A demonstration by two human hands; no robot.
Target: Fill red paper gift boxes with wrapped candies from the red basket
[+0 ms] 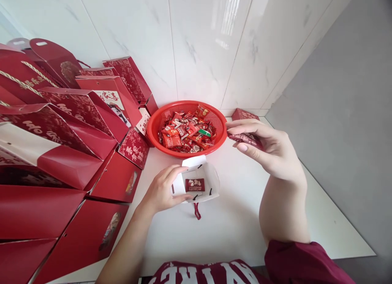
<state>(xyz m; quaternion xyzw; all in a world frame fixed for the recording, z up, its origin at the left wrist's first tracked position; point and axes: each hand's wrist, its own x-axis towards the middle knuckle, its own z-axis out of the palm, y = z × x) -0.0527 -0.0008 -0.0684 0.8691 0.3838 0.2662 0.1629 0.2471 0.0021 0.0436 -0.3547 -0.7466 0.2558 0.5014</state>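
My left hand (162,189) grips the left side of an open gift box (211,180), white inside, above the white table. One dark red wrapped candy (195,185) lies in the box, and a dark red cord (197,211) hangs from its near side. To the right of a red plastic basket (153,139), my right hand (266,147) holds a dark red patterned packet (245,138) between thumb and fingers. The basket is filled with red-wrapped candies (183,131) and stands just beyond the box.
Many red gift bags and boxes (101,112) crowd the left side. Behind my right hand, a small red box (243,114) stands by the tiled wall (202,43). The white table (226,231) ends in a slanting edge on the right.
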